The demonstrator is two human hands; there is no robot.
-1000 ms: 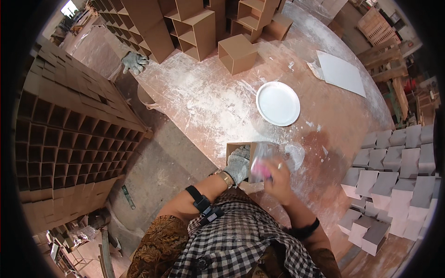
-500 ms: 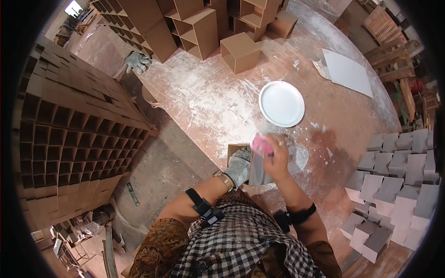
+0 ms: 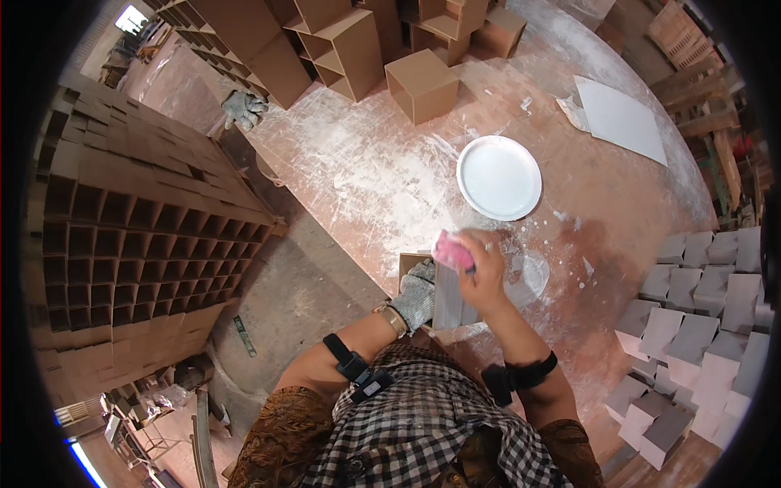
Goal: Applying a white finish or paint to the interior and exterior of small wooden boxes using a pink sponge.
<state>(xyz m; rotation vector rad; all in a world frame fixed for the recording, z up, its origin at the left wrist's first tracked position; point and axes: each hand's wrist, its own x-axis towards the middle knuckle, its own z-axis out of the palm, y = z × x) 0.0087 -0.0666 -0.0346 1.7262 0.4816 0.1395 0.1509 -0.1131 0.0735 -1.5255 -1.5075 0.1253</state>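
Observation:
My left hand (image 3: pixel 416 296), in a grey knit glove, reaches into the open end of a small cardboard box (image 3: pixel 448 299) close to my body and grips it. The box's right-facing side is coated grey-white, while its inside edge shows plain brown. A pink sponge (image 3: pixel 452 250) is pinched in my bare right hand (image 3: pixel 483 278), at the far end of the coated side. Just beyond lies a round white plate (image 3: pixel 499 179) whose inside looks pale and wet. The fingers of my left hand are partly hidden inside the box.
Brown cardboard boxes (image 3: pixel 423 85) stand at the table's far side, beside a loose grey glove (image 3: pixel 242 109). Grey-white coated boxes (image 3: pixel 691 342) are stacked at right. A white sheet (image 3: pixel 622 122) lies far right. Left of the table edge rises a tall stack of compartmented cardboard (image 3: pixel 154 220).
My right hand has brought the sponge slightly left along the top of the coated side. My left hand stays in the box. The view has shifted a little.

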